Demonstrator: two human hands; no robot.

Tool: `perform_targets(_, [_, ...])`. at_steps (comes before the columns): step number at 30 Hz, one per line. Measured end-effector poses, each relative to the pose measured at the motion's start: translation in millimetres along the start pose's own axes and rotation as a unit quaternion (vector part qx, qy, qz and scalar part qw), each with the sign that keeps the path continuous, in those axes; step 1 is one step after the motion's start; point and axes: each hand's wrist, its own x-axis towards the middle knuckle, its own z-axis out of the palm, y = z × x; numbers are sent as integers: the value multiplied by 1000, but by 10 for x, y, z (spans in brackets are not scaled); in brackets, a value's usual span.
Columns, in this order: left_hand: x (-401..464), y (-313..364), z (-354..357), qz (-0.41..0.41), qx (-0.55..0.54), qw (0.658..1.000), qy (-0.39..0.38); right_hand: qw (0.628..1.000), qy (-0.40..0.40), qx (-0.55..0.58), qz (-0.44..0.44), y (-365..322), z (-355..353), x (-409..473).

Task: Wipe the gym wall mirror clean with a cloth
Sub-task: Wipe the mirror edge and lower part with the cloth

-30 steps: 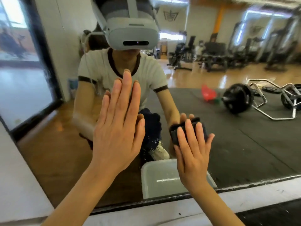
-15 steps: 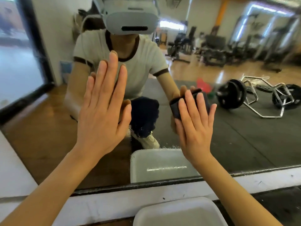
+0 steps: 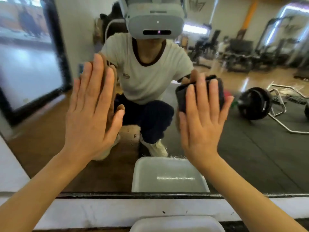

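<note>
The wall mirror [image 3: 250, 156] fills most of the view and reflects me crouching in front of it. My left hand [image 3: 91, 111] lies flat against the glass with straight fingers. My right hand [image 3: 202, 118] presses a dark folded cloth [image 3: 219, 92] to the glass with straight, spread fingers. The cloth shows above and beside my fingers. Small water drops cling to the glass low down between my hands.
A white plastic basin [image 3: 177, 223] stands on the floor just below the mirror's black bottom edge [image 3: 150, 195], and its reflection appears in the glass. A white ledge [image 3: 100, 211] runs under the mirror. Reflected behind me are a barbell plate, a metal frame and gym machines.
My right hand has slid the cloth up and to the right across the glass. My left hand stays flat on the mirror. My view has tilted down, bringing in the basin.
</note>
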Motion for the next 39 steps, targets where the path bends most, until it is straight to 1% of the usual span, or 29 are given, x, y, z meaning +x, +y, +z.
perform_targets(2, [8, 9, -3, 1, 2, 1000, 2, 997, 7, 8, -72, -335, 113, 167])
perform_targets(3, [10, 18, -6, 3, 2, 1000, 4, 994, 5, 16, -108, -373, 121, 219])
perform_targets(5, [14, 21, -18, 4, -3, 1000, 3, 984, -12, 3, -176, -149, 51, 212])
perform_targets(6, [17, 27, -24, 2, -2, 1000, 1, 982, -20, -10, -189, 80, -24, 154])
perform_targets(7, [19, 38, -26, 0, 0, 1000, -1, 983, -31, -24, -179, 337, -109, 63])
perform_targets(9, [12, 55, -20, -6, 1, 1000, 1, 992, -46, -41, -108, 700, -263, -119])
perform_targets(11, [7, 64, -3, -14, 11, 1000, 3, 998, -41, -23, -35, 720, -267, -187])
perform_targets(12, [7, 64, 6, -16, 17, 1000, 4, 999, -40, -13, -25, 618, -223, -160])
perform_targets(13, [7, 68, 14, -18, 21, 1000, 5, 998, -43, -6, -40, 482, -181, -87])
perform_targets(14, [8, 70, 18, -21, 25, 999, 6, 996, -40, -1, -75, 337, -138, 33])
perform_targets(16, [8, 78, 26, -28, 25, 999, 7, 992, -16, 5, -129, 83, -68, 363])
perform_targets(18, [11, 100, 35, -37, 16, 999, 10, 992, 19, 19, -120, -118, 1, 693])
perform_targets(20, [7, 125, 40, -46, 8, 999, 15, 994, 35, 31, -103, -301, 60, 831])
perform_targets(22, [-14, 147, 53, -51, -1, 998, 21, 992, 19, 21, -125, -383, 100, 651])
perform_targets(23, [-16, 149, 57, -48, 0, 999, 22, 988, -1, 3, -156, -380, 117, 456])
perform_targets(26, [-9, 114, 46, -34, 15, 999, 10, 960, -88, -73, -256, -219, 117, -242])
perform_targets(28, [-10, 84, 34, -22, 25, 999, -3, 950, -108, -84, -281, -134, 61, -328])
perform_targets(29, [-11, 73, 30, -12, 29, 999, -10, 955, -102, -70, -271, -123, 38, -219])
perform_targets(30, [-13, 63, 27, -2, 29, 999, -16, 966, -79, -49, -240, -129, 19, -27])
perform_targets(32, [-19, 45, 30, 8, 21, 1000, -16, 989, -20, -20, -148, -169, 18, 447])
perform_targets(34, [-22, 39, 40, 5, 12, 1000, -12, 996, 20, -10, -83, -233, 48, 726])
perform_targets(36, [-26, 39, 49, 6, 9, 1000, -9, 997, 31, -12, -67, -281, 74, 569])
perform_targets(37, [-31, 41, 49, 7, 9, 1000, -7, 997, 16, -26, -75, -282, 92, 307])
perform_targets(39, [-41, 39, 48, 6, 5, 1000, -9, 991, -39, -62, -112, -188, 65, -322])
